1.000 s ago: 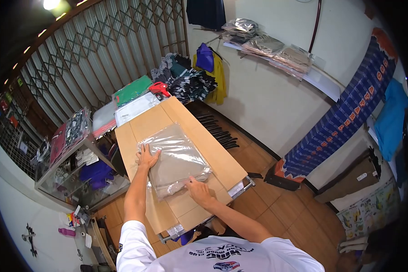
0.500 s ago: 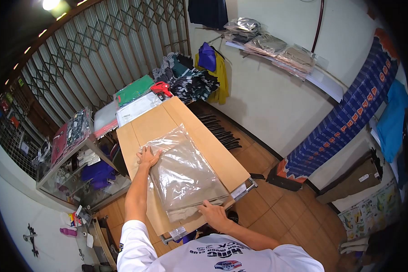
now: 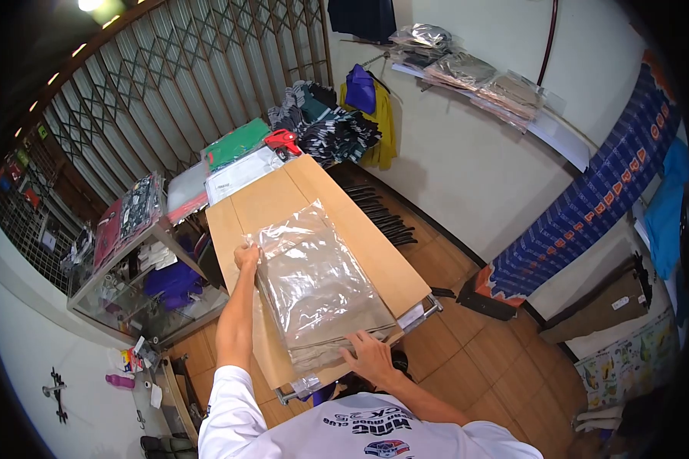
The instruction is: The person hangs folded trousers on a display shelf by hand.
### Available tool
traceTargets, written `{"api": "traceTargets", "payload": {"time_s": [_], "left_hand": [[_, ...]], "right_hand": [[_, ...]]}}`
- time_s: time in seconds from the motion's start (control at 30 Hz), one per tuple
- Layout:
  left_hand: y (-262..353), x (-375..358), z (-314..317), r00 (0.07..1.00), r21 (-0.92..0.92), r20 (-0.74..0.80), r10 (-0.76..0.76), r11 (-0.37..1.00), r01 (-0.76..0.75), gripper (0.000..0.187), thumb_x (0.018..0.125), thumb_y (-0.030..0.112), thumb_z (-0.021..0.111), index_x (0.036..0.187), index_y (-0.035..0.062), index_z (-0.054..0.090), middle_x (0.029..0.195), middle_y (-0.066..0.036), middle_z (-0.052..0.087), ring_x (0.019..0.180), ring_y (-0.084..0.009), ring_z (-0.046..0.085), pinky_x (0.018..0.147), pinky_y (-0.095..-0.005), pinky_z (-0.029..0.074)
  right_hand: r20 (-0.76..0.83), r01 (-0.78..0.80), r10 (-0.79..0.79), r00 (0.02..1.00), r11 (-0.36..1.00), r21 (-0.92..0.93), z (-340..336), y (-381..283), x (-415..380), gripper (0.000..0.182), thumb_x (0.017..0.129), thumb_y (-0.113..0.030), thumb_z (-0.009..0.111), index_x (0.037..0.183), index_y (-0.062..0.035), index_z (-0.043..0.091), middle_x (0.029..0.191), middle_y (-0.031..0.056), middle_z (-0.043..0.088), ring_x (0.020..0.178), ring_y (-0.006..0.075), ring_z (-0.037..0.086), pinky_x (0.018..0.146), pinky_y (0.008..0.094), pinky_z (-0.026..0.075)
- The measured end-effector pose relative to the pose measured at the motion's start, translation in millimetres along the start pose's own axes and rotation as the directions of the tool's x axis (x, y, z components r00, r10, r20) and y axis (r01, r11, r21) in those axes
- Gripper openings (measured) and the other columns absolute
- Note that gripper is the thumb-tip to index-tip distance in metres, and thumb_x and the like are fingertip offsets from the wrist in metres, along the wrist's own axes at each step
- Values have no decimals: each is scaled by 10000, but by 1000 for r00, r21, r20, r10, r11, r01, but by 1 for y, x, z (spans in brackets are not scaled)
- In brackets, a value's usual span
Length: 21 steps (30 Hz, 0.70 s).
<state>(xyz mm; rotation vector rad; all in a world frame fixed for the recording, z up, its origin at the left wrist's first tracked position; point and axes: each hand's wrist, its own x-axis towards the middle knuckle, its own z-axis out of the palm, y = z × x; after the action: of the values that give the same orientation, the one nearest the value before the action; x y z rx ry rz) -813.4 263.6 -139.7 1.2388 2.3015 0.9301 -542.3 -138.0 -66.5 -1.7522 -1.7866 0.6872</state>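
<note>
A folded beige garment in a clear plastic bag (image 3: 314, 287) lies flat on the cardboard-coloured tabletop (image 3: 383, 260). At the bag's upper left edge, my left hand (image 3: 246, 257) is closed, its fingers pinching the plastic. My right hand (image 3: 370, 356) rests with fingers apart at the lower right end of the bag, near the table's front edge. The plastic beyond the garment's far end is loose and wrinkled.
Red tape dispenser (image 3: 282, 141), papers (image 3: 241, 174) and a green packet (image 3: 237, 145) sit at the far end. Striped gloves (image 3: 337, 138) are heaped behind them. A glass cabinet (image 3: 142, 268) stands left; bagged clothes (image 3: 467, 73) fill the wall shelf.
My left hand has gone from lying spread on the bag to gripping its left edge. The bag's near end now lies flatter over the garment, and my right hand has shifted slightly right.
</note>
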Motion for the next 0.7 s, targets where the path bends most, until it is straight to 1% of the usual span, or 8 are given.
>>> {"api": "traceTargets", "payload": {"time_s": [0.07, 0.13, 0.2, 0.27, 0.3, 0.37, 0.53, 0.7], "left_hand": [[-6, 13, 5, 993, -179, 112, 22, 984, -2, 341, 799, 303, 765, 980, 23, 696, 917, -183, 715, 879, -284, 688, 821, -394, 528], [6, 4, -8, 989, -249, 147, 12, 968, 25, 308, 841, 264, 732, 1021, 19, 678, 917, -156, 709, 854, -258, 674, 796, -376, 529], [6, 7, -8, 984, -319, 178, -1, 946, 58, 277, 884, 225, 699, 1061, 16, 660, 918, -129, 703, 829, -232, 660, 771, -359, 531], [-15, 40, 13, 982, -500, 155, 103, 866, -12, 189, 922, 200, 667, 1011, 35, 644, 854, -74, 674, 742, -174, 629, 667, -320, 520], [-10, 39, 7, 984, -502, 147, 101, 865, -13, 189, 922, 200, 667, 1011, 35, 644, 854, -74, 674, 742, -174, 629, 667, -320, 520], [4, 40, -7, 976, -496, 117, 185, 862, -104, 179, 947, 201, 644, 915, 28, 672, 892, -106, 713, 760, -179, 653, 695, -329, 523], [92, -12, -85, 939, -739, 131, 319, 663, -121, 183, 980, 177, 608, 1056, 10, 627, 894, -61, 699, 775, -131, 664, 625, -241, 494], [171, -66, -158, 893, -789, -21, 449, 541, -291, 171, 991, 188, 604, 1011, 20, 631, 897, -45, 696, 786, -120, 682, 601, -229, 475]], "right_hand": [[-82, 85, -89, 993, 995, -59, 5, 1, 3, 442, 869, -388, 675, 1164, -62, 627, 1142, 133, 594, 1098, 350, 584, 920, 537, 444], [-154, 163, -181, 971, 979, -125, 10, 0, 5, 473, 867, -394, 676, 1197, -60, 616, 1207, 148, 583, 1225, 353, 519, 1014, 578, 377], [-191, 93, -140, 972, 967, -237, 15, -2, 7, 570, 891, -402, 646, 1340, -66, 541, 1415, 210, 455, 1410, 394, 289, 1101, 669, 175], [-175, 87, -135, 975, 963, -256, 26, 8, 8, 611, 902, -411, 627, 1394, -75, 492, 1479, 228, 367, 1428, 428, 234, 1100, 691, 146], [-162, 81, -129, 978, 958, -275, 29, 10, 8, 654, 912, -421, 608, 1448, -84, 444, 1543, 247, 280, 1447, 463, 179, 1099, 713, 118], [-160, 91, -141, 977, 954, -285, 34, 15, 8, 664, 915, -430, 596, 1460, -90, 430, 1549, 254, 263, 1439, 499, 160, 1090, 729, 107], [-136, 92, -142, 980, 942, -321, 37, 16, 8, 685, 911, -456, 578, 1476, -106, 417, 1562, 276, 222, 1404, 598, 102, 1032, 794, 60], [-148, 104, -154, 977, 947, -304, 41, 21, 9, 701, 905, -472, 569, 1485, -113, 406, 1576, 285, 173, 1389, 640, 38, 995, 827, 14]]}}
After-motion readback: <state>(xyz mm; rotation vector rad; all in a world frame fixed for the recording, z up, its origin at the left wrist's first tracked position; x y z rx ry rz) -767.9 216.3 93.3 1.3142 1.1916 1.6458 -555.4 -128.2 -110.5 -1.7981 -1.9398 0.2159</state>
